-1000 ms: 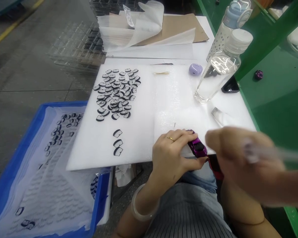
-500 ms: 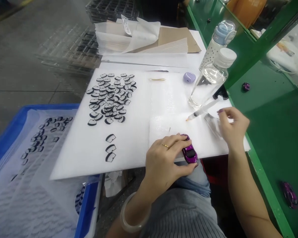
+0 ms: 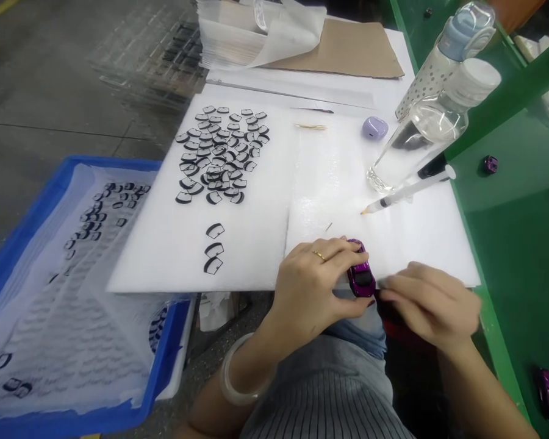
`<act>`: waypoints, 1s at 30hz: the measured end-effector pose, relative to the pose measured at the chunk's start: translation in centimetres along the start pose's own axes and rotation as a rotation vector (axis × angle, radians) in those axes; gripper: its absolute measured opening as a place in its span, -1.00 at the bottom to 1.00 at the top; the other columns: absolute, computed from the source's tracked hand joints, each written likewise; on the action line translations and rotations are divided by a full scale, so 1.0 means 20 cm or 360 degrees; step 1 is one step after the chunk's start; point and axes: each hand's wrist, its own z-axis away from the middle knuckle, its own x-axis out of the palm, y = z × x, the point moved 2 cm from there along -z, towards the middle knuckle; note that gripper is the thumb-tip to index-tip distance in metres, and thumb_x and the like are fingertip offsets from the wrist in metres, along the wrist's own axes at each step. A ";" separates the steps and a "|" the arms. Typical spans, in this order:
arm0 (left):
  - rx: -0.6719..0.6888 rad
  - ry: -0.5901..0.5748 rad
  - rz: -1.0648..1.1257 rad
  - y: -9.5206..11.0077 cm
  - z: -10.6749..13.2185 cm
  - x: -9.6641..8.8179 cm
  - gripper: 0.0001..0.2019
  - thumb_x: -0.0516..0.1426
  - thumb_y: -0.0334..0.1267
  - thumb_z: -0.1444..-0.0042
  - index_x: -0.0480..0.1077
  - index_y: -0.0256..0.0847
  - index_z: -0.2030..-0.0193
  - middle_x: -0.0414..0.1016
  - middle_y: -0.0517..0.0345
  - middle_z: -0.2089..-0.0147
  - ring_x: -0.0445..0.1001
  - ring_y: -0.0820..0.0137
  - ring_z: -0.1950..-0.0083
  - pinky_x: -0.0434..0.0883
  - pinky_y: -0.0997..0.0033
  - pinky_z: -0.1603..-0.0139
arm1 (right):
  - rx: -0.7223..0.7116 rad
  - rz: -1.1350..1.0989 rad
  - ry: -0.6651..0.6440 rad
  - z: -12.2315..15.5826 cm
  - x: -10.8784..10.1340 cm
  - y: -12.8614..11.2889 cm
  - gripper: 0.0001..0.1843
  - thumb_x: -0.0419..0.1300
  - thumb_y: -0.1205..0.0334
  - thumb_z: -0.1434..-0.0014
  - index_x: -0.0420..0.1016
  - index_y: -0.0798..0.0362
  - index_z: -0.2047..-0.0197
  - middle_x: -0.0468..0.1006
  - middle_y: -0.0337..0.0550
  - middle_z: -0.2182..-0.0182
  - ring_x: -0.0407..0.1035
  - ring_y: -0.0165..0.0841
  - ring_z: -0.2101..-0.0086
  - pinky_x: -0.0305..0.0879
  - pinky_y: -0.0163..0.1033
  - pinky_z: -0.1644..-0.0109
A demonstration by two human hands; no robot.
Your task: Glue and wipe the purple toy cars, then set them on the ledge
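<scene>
My left hand [image 3: 313, 277] grips a shiny purple toy car [image 3: 362, 277] with a black window, fingers on its far end and thumb at its near end. It is held at the front edge of the white foam sheet [image 3: 251, 256]. Close to the car's right side is my right hand [image 3: 432, 302], its fingers pressed together and slightly blurred. What they hold, if anything, I cannot make out. Beyond the hands lies a syringe [image 3: 407, 192] with an orange tip. A small thin stick [image 3: 329, 226] rests near my left fingers.
Many black-edged clear pieces [image 3: 219, 158] lie on the left of the foam. A clear bottle [image 3: 421, 134], a dotted bottle [image 3: 427, 76] and a lilac case [image 3: 375, 128] stand behind. A blue tray [image 3: 68, 177] is at left; a green conveyor [image 3: 521, 244] carries purple cars at right.
My right hand has come down and left, from beside the syringe to beside the car. The translucent scrap under it no longer shows on the foam. My left hand still holds the car.
</scene>
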 end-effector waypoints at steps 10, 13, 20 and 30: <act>0.0085 -0.0044 -0.0072 -0.01 0.01 0.01 -0.63 0.34 -0.36 0.10 0.51 -0.21 0.09 0.64 0.17 0.04 0.60 0.21 0.01 0.49 0.19 0.12 | -0.0411 0.0084 -0.0219 -0.04 0.05 -0.02 -0.86 0.15 0.47 -0.20 0.53 0.14 0.27 0.44 -0.15 0.41 0.29 -0.45 0.53 0.26 -0.29 0.56; 0.0085 -0.0026 -0.0054 -0.01 0.01 0.00 -0.61 0.39 -0.25 0.10 0.51 -0.22 0.09 0.64 0.16 0.04 0.60 0.22 0.01 0.51 0.19 0.11 | -0.0135 -0.0148 -0.0095 -0.03 -0.05 0.01 -0.81 0.17 0.46 -0.20 0.60 0.10 0.21 0.52 -0.09 0.32 0.42 -0.39 0.43 0.36 -0.28 0.51; 0.0213 0.0004 -0.0152 -0.01 0.01 0.03 -0.61 0.23 -0.36 -0.12 0.45 -0.25 -0.12 0.56 0.05 -0.16 0.47 0.17 -0.25 0.53 0.09 -0.13 | 0.0250 0.0127 0.0990 -0.12 -0.28 0.23 -0.80 0.41 0.38 -0.05 0.71 -0.04 0.22 0.53 -0.23 0.54 0.33 -0.37 0.58 0.15 -0.24 0.55; 0.0194 0.0464 0.0186 -0.01 0.19 -0.20 -0.75 0.20 -0.49 -0.16 0.51 -0.21 0.04 0.61 0.13 0.11 0.58 0.45 0.08 0.52 0.51 0.02 | -0.0044 0.0897 0.0379 -0.65 -0.25 0.64 -0.61 0.22 0.03 -0.25 0.40 0.08 -0.05 0.50 0.10 0.09 0.41 -0.19 0.08 0.33 -0.11 0.05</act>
